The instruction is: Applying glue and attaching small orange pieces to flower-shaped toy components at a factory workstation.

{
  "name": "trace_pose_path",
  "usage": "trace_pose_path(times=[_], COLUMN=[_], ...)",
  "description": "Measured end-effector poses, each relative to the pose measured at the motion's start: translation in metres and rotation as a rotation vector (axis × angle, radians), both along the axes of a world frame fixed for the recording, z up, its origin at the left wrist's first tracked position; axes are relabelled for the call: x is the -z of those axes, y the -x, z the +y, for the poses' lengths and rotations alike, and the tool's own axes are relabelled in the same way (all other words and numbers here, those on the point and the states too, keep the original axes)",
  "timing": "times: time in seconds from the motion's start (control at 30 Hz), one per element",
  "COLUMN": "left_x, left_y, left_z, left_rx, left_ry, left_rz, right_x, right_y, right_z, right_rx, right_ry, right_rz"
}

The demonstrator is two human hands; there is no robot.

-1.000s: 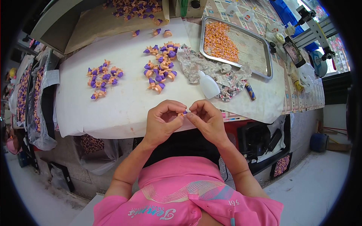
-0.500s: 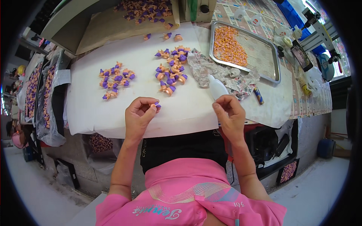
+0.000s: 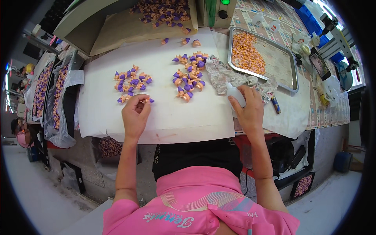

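My left hand (image 3: pixel 135 116) is closed in a pinch around a small peach-and-purple plastic figure part (image 3: pixel 150 100), just above the white sheet (image 3: pixel 188 125). My right hand (image 3: pixel 252 111) has its thumb and fingers around a white squeeze bottle (image 3: pixel 235 96), whose nozzle points away from me. The bottle is beside a crumpled patterned cloth (image 3: pixel 219 74). Similar peach-and-purple parts lie on the sheet in two clusters, a left one (image 3: pixel 131 83) and a middle one (image 3: pixel 189 78).
A metal tray (image 3: pixel 266 33) of small orange-and-pink pieces stands at the back right. More purple parts lie under a box-like machine (image 3: pixel 221 23) at the back. A blue cylinder (image 3: pixel 275 105) lies right of the cloth. A phone on a stand (image 3: pixel 320 64) is at far right.
My right hand has reached forward and closed around the squeeze bottle, which it was only near before. My left hand still pinches the figure part, now a little farther forward and left.
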State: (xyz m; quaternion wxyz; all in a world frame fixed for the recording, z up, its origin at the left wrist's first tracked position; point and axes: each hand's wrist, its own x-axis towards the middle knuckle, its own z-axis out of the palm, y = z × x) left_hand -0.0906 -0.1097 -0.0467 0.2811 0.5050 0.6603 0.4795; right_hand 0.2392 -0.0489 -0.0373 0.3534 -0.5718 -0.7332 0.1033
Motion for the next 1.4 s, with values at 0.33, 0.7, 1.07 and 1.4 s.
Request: trace_pose_path(times=[0.33,0.7,1.07,1.4], left_x=[-0.002,0.002,-0.004,0.012], left_y=[-0.049,-0.070,-0.080,-0.116], left_z=[0.020,0.051,0.027,-0.007], left_rx=[-0.077,0.346,0.319,0.316], left_ry=[-0.439,-0.351,-0.108,0.155], left_rz=[0.540,0.502,0.227,-0.832], right_x=[-0.001,0.003,0.000,-0.001], right_y=[-0.005,-0.019,-0.016,0.001], right_z=[0.011,-0.018,-0.045,-0.066], right_rx=[-0.042,-0.142,-0.233,-0.206], right_ry=[0.136,0.277,0.424,0.009], right_rz=[-0.012,0.512,0.721,0.677])
